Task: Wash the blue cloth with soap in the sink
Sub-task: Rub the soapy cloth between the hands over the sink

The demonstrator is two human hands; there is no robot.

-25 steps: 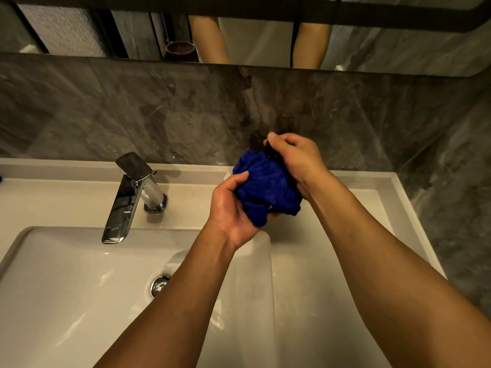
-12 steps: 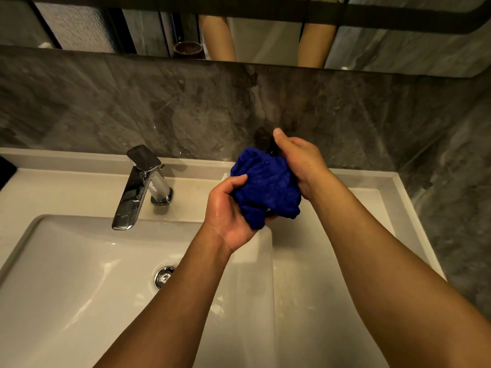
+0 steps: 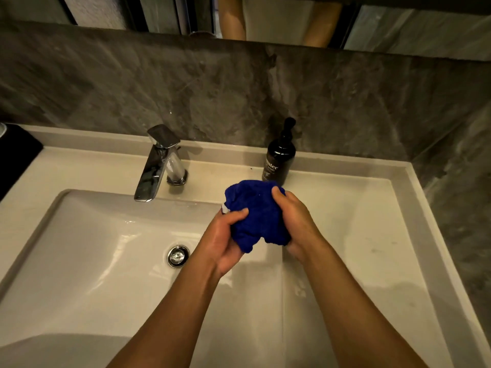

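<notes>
A bunched-up blue cloth (image 3: pixel 256 213) is gripped between both my hands above the right edge of the white sink basin (image 3: pixel 87 251). My left hand (image 3: pixel 225 239) clasps its lower left side with the thumb pressed into the fabric. My right hand (image 3: pixel 295 221) wraps around its right side, fingers over the top. A dark soap pump bottle (image 3: pixel 279 158) stands on the counter just behind the cloth, untouched. The basin surface looks wet.
A chrome faucet (image 3: pixel 156 166) stands at the back of the basin, with no water running. The drain (image 3: pixel 178 255) lies left of my left wrist. A black object (image 3: pixel 16 155) sits at the counter's far left. Grey stone wall and a mirror rise behind.
My hands and the cloth have come down and toward me, away from the soap bottle. My right hand left the pump top and now grips the cloth. The bottle is uncovered.
</notes>
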